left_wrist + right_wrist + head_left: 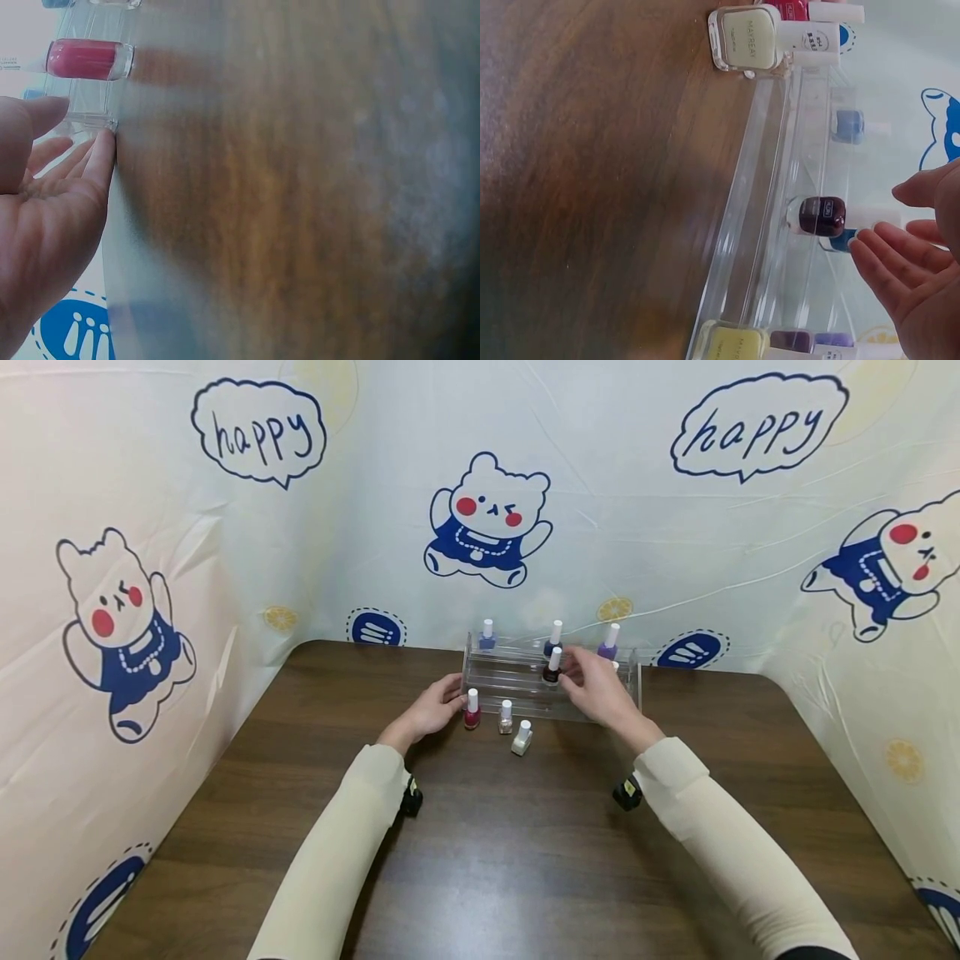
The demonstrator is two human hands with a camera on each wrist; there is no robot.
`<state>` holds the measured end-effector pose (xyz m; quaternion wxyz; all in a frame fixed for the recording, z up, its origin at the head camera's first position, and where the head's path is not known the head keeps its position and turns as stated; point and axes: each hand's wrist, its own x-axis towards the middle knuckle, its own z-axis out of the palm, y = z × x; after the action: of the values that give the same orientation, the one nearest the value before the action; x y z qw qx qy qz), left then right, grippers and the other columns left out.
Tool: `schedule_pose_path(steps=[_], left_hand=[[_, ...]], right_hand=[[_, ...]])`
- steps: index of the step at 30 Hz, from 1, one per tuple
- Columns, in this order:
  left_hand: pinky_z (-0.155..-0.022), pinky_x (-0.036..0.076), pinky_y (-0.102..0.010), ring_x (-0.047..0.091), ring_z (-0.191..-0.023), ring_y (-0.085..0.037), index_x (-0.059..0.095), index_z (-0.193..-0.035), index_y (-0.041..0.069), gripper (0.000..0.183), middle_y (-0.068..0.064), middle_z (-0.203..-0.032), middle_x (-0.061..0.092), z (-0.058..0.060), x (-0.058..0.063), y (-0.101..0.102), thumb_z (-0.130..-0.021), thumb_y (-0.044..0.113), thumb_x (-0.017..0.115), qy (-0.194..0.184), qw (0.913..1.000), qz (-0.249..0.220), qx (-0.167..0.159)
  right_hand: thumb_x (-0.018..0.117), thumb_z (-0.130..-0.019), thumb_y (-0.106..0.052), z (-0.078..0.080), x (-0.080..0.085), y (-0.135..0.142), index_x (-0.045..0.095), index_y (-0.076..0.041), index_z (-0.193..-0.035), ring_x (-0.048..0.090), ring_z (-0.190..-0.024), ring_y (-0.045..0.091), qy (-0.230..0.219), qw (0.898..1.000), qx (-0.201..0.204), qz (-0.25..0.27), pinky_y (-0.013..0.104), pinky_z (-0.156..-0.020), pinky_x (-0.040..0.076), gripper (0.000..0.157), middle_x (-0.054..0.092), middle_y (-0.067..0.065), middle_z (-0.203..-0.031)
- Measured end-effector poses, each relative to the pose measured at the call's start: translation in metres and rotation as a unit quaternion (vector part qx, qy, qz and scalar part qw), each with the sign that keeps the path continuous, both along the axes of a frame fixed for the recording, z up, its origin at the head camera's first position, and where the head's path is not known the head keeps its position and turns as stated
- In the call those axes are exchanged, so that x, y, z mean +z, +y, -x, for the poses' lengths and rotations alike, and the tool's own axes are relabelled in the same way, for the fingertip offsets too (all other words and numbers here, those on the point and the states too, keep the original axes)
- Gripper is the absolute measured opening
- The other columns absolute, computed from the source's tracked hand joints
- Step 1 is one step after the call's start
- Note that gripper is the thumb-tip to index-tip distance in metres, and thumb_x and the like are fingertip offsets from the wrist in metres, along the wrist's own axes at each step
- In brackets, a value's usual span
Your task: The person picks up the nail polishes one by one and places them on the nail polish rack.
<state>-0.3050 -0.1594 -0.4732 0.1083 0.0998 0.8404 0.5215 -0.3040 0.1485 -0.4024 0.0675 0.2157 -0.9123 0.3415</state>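
Note:
A clear stepped rack (502, 681) stands at the back of the table. On its middle step a dark red nail polish bottle (823, 216) stands upright, with a navy bottle (552, 647) behind it. My right hand (597, 687) is beside the dark red bottle, fingertips right at its white cap and the thumb apart from them. My left hand (435, 706) touches the rack's left end with fairly straight fingers (97, 161). In front of the rack stand a red bottle (472, 717), a glittery clear bottle (506, 720) and a pale cream bottle (748, 41).
On the top step are a light blue bottle (487, 639) at the left and a purple bottle (608, 647) at the right. A yellow bottle (735, 343) sits low at the rack's right end, hidden by my hand in the head view. A printed cloth (622, 527) hangs behind the brown table (517, 852).

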Motion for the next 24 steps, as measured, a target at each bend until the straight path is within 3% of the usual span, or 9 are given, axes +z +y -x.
schedule_pose_path(steps=[5, 12, 24], left_hand=[[-0.121, 0.033, -0.044, 0.040, -0.146, -0.034, 0.029, -0.158, 0.001, 0.054, -0.023, -0.160, 0.037, 0.000, 0.001, 0.001, -0.109, 0.009, 0.049, 0.009, 0.9999, -0.009, -0.008], [-0.120, 0.034, -0.044, 0.041, -0.146, -0.034, 0.030, -0.158, 0.001, 0.054, -0.022, -0.160, 0.037, 0.000, 0.001, 0.001, -0.108, 0.010, 0.049, 0.009, 0.9999, -0.006, -0.006], [-0.120, 0.034, -0.044, 0.040, -0.147, -0.034, 0.029, -0.159, 0.001, 0.054, -0.022, -0.160, 0.037, -0.001, 0.002, 0.002, -0.109, 0.009, 0.048, 0.010, 0.9999, -0.009, -0.006]], right_hand=[[0.066, -0.096, -0.002, -0.004, 0.000, -0.004, 0.055, 0.009, -0.136, 0.069, -0.102, 0.034, -0.004, 1.000, 0.012, 0.011, 0.046, -0.092, 0.058, 0.043, 0.068, 0.023, -0.115], [0.065, -0.097, -0.001, -0.008, -0.001, -0.010, 0.055, 0.011, -0.135, 0.069, -0.104, 0.036, -0.012, 0.999, 0.032, 0.025, 0.048, -0.093, 0.058, 0.041, 0.066, 0.027, -0.118], [0.069, -0.096, -0.003, -0.010, 0.001, -0.018, 0.059, 0.006, -0.130, 0.069, -0.107, 0.035, -0.013, 0.996, 0.086, 0.019, 0.045, -0.092, 0.059, 0.037, 0.068, 0.023, -0.121]])
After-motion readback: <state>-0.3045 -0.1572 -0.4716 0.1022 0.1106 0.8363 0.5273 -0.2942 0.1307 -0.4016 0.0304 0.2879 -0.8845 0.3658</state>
